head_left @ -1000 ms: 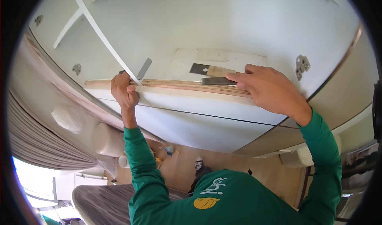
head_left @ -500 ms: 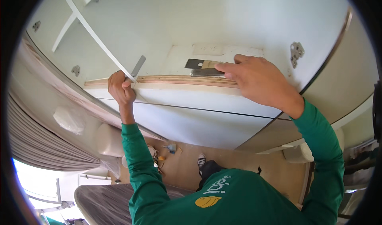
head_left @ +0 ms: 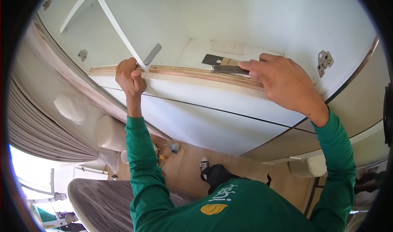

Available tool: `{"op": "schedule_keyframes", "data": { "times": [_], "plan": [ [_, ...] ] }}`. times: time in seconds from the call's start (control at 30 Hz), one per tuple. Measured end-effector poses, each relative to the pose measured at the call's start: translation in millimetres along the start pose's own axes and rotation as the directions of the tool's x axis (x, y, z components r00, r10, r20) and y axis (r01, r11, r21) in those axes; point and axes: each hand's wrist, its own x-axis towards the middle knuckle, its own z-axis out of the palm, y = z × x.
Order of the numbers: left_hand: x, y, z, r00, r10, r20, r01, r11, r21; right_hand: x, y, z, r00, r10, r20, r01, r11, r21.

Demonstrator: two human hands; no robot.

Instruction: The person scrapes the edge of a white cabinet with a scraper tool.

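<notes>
Probably for control, blade (head_left: 229, 69) is kept near-flat along edge (head_left: 192, 71), pinched by right hand (head_left: 286, 82) | scraper (head_left: 228, 62) is just beyond edge | left hand (head_left: 130, 77) is curled at edge, perhaps bracing; its hold cannot be made out.

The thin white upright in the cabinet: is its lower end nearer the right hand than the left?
No: the white upright ends right beside the left hand, with the right hand well off to the right.

A gray pleated curtain (head_left: 47, 129) hangs by the left edge of the wooden floor (head_left: 249, 166), near a pale cylinder (head_left: 110, 133).
</notes>
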Motion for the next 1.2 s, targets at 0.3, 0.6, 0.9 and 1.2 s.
{"op": "schedule_keyframes", "data": {
  "times": [0.3, 0.6, 0.9, 1.2],
  "plan": [
    [7.3, -7.9, -3.7, 0.999, 0.037, 0.029, -0.037, 0.999, 0.003, 60.6, -6.9, 17.9, 0.919, -0.115, -0.377, 0.190, 0.967, 0.168],
    [-1.7, -11.4, 3.9, 0.999, 0.027, -0.016, -0.028, 1.000, -0.002, -21.5, 6.8, -7.7, 0.959, -0.108, -0.262, 0.086, 0.992, -0.094],
    [-2.6, -10.6, 6.2, 0.999, 0.035, -0.039, -0.035, 0.999, -0.008, -6.7, 26.6, -11.7, 0.978, -0.191, -0.087, 0.194, 0.980, 0.032],
    [-8.3, -18.7, 7.5, 0.999, -0.001, -0.040, 0.002, 1.000, 0.031, -4.7, 16.3, -3.1, 0.974, -0.202, -0.105, 0.202, 0.979, -0.016]
  ]
}}
